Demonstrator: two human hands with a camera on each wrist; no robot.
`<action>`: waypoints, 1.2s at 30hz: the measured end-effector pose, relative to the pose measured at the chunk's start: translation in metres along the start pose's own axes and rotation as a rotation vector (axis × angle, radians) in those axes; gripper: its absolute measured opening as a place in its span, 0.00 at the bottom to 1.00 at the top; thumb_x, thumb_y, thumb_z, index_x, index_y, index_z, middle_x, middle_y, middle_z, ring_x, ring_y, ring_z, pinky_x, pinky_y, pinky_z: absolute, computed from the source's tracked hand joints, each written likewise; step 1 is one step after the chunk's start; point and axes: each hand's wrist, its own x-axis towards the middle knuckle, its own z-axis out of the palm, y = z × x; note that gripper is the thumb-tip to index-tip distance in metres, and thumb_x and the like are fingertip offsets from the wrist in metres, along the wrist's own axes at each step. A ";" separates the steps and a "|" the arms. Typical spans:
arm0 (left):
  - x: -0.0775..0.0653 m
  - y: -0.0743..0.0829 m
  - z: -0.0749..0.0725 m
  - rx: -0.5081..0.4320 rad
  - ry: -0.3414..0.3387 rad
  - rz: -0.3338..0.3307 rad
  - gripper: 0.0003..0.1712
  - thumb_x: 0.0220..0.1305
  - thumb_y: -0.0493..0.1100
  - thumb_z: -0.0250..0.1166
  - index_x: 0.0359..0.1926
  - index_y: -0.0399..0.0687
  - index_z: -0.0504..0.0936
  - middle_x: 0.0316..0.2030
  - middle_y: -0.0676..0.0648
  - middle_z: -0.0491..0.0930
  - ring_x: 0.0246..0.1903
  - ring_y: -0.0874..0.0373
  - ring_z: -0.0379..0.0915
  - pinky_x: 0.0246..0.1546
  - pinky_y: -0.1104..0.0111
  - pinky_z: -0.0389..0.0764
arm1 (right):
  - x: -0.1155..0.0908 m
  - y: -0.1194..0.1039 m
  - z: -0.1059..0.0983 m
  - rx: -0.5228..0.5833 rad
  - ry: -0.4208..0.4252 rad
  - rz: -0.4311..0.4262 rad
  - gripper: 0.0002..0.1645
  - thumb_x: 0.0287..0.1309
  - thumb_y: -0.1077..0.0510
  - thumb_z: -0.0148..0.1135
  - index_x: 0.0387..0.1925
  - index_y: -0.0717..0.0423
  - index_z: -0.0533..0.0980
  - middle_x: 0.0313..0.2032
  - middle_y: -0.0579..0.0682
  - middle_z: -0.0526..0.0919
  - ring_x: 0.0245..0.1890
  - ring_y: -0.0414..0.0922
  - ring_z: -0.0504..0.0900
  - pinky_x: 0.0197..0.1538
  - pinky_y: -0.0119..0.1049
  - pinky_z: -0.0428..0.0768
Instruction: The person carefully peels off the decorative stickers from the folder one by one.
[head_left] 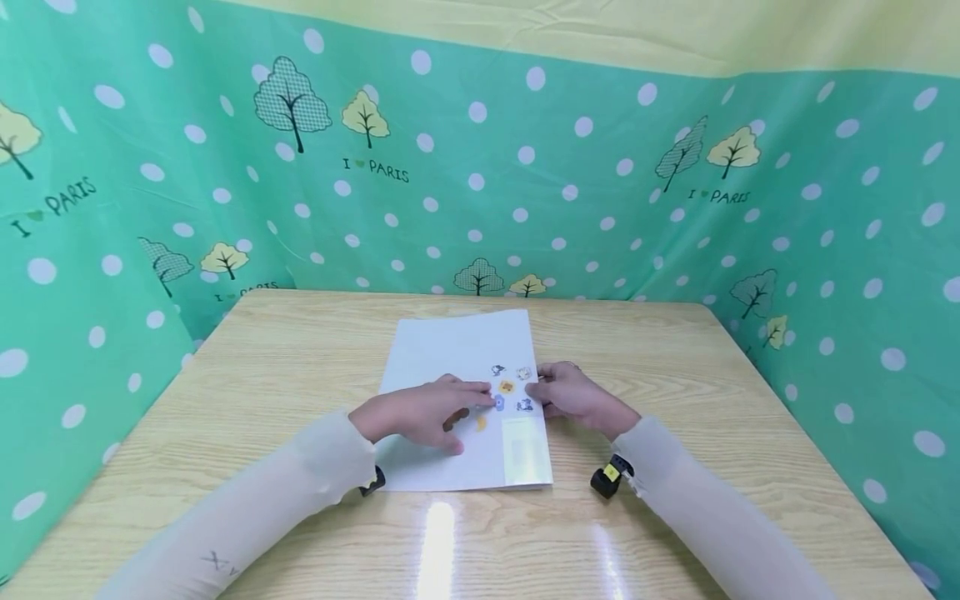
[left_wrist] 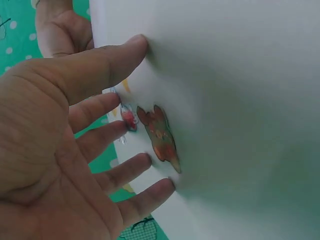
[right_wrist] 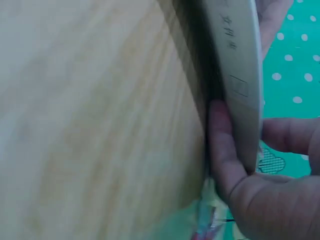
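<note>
We see the white document folder [head_left: 457,350] lying on the wooden table [head_left: 300,358] directly between the two hands, its longer axis apparently running away from the person. Its right edge sits inside the grip of the right hand [head_left: 577,396], the nearer one to that side: thumb over the top, fingers under, clamped on the folder. From the right wrist we make out a dark gap between that edge and the table, so the edge seems slightly raised. The left hand [head_left: 431,414] lies across the folder from the left, fingers straight and spread, fingertips on the cover, holding nothing. Its leading fingers reach the blue sticker [head_left: 498,403], just below the orange sticker [head_left: 506,387]; the sticker cluster lies between the two hands. A clear pocket [head_left: 525,450] fills the near right corner, and we can read no text in it.

On the gripped side we find dark printed characters [right_wrist: 229,32] turned sideways, too blurred to read surely, and a small outlined box [right_wrist: 239,85]. The curtain [head_left: 397,225] repeats "I PARIS" with a heart between the words, and the left sleeve [head_left: 255,483] bears a dark X-like mark [head_left: 215,560].
</note>
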 end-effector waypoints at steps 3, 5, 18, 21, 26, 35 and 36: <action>0.000 0.001 0.000 0.007 -0.041 -0.015 0.47 0.63 0.48 0.74 0.79 0.56 0.62 0.80 0.50 0.51 0.76 0.47 0.50 0.73 0.56 0.61 | -0.001 -0.003 0.001 -0.103 0.039 0.007 0.28 0.72 0.63 0.58 0.68 0.71 0.66 0.49 0.61 0.81 0.45 0.51 0.86 0.47 0.43 0.87; 0.001 0.002 0.000 0.017 -0.060 -0.020 0.47 0.63 0.48 0.74 0.79 0.57 0.60 0.81 0.51 0.49 0.77 0.48 0.49 0.74 0.56 0.61 | -0.002 -0.004 0.001 -0.147 0.055 0.013 0.27 0.71 0.63 0.60 0.67 0.71 0.68 0.47 0.61 0.81 0.42 0.50 0.86 0.45 0.42 0.87; 0.005 0.005 0.000 0.041 -0.094 -0.031 0.48 0.63 0.48 0.74 0.79 0.57 0.60 0.81 0.50 0.50 0.77 0.48 0.48 0.74 0.56 0.60 | -0.002 -0.006 0.004 -0.274 0.131 0.046 0.32 0.67 0.62 0.65 0.68 0.70 0.67 0.37 0.59 0.82 0.33 0.48 0.87 0.38 0.39 0.88; 0.004 0.006 -0.001 0.037 -0.095 -0.037 0.48 0.63 0.48 0.74 0.79 0.57 0.60 0.81 0.50 0.49 0.78 0.48 0.47 0.74 0.55 0.60 | -0.002 -0.008 0.005 -0.303 0.141 0.050 0.33 0.68 0.62 0.65 0.69 0.70 0.67 0.37 0.58 0.83 0.33 0.48 0.87 0.38 0.39 0.87; 0.000 0.005 0.000 0.021 -0.088 -0.022 0.48 0.66 0.47 0.72 0.80 0.55 0.57 0.81 0.49 0.47 0.79 0.50 0.44 0.76 0.56 0.56 | -0.006 -0.010 0.007 -0.325 0.150 0.045 0.36 0.67 0.61 0.66 0.71 0.70 0.64 0.36 0.57 0.84 0.32 0.47 0.88 0.38 0.39 0.87; -0.010 -0.001 -0.004 -0.055 -0.019 0.005 0.47 0.66 0.45 0.71 0.80 0.53 0.59 0.79 0.48 0.53 0.77 0.52 0.49 0.75 0.57 0.58 | -0.011 -0.015 0.008 -0.564 0.208 -0.068 0.34 0.67 0.58 0.67 0.70 0.64 0.68 0.35 0.52 0.83 0.27 0.44 0.85 0.31 0.36 0.83; -0.011 -0.002 -0.005 -0.056 -0.018 -0.002 0.46 0.66 0.45 0.71 0.80 0.54 0.59 0.79 0.47 0.54 0.77 0.51 0.50 0.75 0.56 0.58 | -0.012 -0.017 0.008 -0.602 0.219 -0.087 0.33 0.67 0.57 0.67 0.69 0.64 0.69 0.35 0.53 0.84 0.26 0.44 0.84 0.29 0.35 0.82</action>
